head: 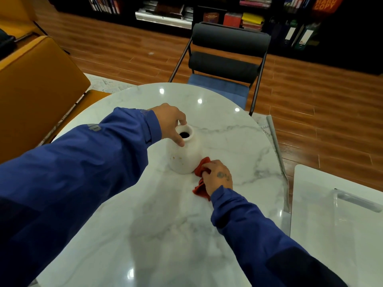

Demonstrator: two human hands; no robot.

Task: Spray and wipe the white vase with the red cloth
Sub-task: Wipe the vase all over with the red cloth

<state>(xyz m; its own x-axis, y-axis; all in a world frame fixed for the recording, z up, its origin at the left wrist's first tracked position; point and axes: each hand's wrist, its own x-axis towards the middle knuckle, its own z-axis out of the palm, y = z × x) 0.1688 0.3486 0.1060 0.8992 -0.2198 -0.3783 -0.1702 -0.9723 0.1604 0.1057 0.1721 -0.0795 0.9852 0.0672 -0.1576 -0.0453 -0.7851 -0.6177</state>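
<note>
at far left a yellow chair (37, 83) stands beside the round marble table (145, 224). the left hand (171, 122) reaches in from that side, arm stretched over the tabletop, and comes down on the vase (186, 160) from above. its thumb is on the near side of the rim and its fingers curl over the far side, pinching the neck.

the vase stands upright near the middle of the table, long axis vertical, mouth open toward the camera. a few orange specks (178, 158) show on its near face, left of centre.

just right of the vase's foot, the cloth (200, 189) is bunched in the right hand (218, 177), whose fingers curl round it. the front fold touches the vase low on its right side, and the rest trails back on the table under the wrist.

the coming move turns on this: the cloth sits at the lower right of the body, while the specks lie round to the left on the near face. the wipe probably has to sweep left and up round the curve, or the left hand has to turn the vase by its neck to bring the specks to the cloth. the right hand is the nearer one to the dirt, and the left acts as anchor. with the hold high and the push low, the vase could slide or tip if the top grip is loose.

no spray bottle is in view. further right a silvery roll (276, 150) lies along the table's edge, with a second white table (310, 224) beyond it.
</note>
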